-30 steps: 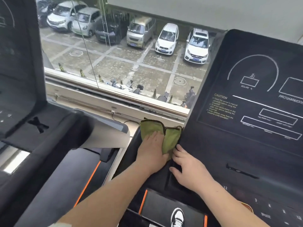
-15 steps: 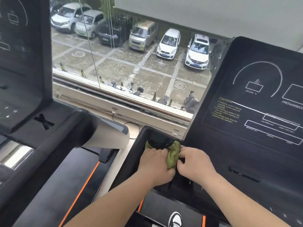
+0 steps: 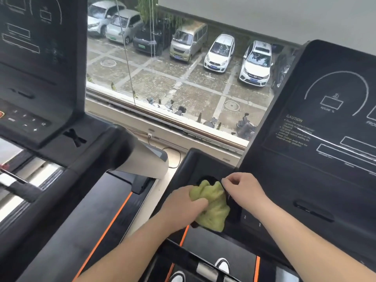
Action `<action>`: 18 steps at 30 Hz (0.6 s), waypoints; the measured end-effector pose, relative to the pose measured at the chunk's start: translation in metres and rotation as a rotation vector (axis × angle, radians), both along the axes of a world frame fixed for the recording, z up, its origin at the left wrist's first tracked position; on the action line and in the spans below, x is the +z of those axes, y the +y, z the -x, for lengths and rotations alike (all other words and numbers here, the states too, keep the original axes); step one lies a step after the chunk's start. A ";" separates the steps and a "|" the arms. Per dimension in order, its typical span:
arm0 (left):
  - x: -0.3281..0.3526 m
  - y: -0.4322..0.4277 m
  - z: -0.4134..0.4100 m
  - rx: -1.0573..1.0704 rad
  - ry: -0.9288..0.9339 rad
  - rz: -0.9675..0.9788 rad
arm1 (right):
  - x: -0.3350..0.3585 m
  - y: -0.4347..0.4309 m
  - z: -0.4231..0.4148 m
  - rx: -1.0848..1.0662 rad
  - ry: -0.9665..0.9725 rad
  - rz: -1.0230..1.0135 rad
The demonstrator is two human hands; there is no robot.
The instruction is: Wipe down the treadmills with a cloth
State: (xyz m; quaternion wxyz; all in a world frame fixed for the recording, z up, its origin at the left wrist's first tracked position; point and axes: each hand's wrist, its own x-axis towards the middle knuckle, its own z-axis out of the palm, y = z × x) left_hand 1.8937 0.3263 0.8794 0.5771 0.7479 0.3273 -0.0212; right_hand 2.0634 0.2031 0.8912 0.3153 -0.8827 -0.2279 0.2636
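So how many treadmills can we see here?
2. The left treadmill fills the left side of the picture. The right treadmill has the green cloth bunched in its side tray. More may stand out of view.

The left hand's (image 3: 183, 208) fingertips are buried in the green cloth (image 3: 214, 208), which covers most of the dark recess (image 3: 205, 178) beneath. Whether the right hand (image 3: 244, 190) pinches the cloth's edge cannot be told. The frame cuts off the right console (image 3: 325, 169) and the left console (image 3: 40, 68). The caution text (image 3: 295, 131) is too blurred to read. 2 white shoes (image 3: 222, 265) show only in part at the bottom.
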 end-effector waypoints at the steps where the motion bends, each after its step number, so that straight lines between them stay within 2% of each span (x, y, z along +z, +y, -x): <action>1: 0.002 0.006 0.020 0.104 -0.040 0.061 | -0.001 0.002 0.005 0.024 0.040 0.017; 3: 0.014 0.022 0.054 0.378 -0.146 0.164 | -0.004 0.009 0.018 0.078 0.116 0.058; 4: 0.020 0.031 0.071 0.488 -0.189 0.152 | -0.006 0.012 0.026 0.109 0.142 0.082; 6: 0.031 0.047 0.105 0.544 -0.191 0.062 | -0.013 0.018 0.042 0.170 0.182 0.109; 8: 0.029 0.050 0.133 0.424 -0.096 -0.059 | -0.020 0.021 0.056 0.242 0.157 0.127; 12: -0.001 0.000 0.148 0.091 0.135 -0.123 | -0.037 0.020 0.074 0.384 -0.140 0.220; 14: -0.022 -0.019 0.140 -0.048 0.211 -0.252 | -0.042 0.017 0.079 0.415 -0.225 0.239; 16: -0.033 -0.010 0.118 -0.049 0.288 -0.340 | -0.045 0.013 0.081 0.406 -0.224 0.230; 18: -0.030 0.011 0.088 0.012 0.301 -0.258 | -0.047 0.012 0.082 0.403 -0.189 0.213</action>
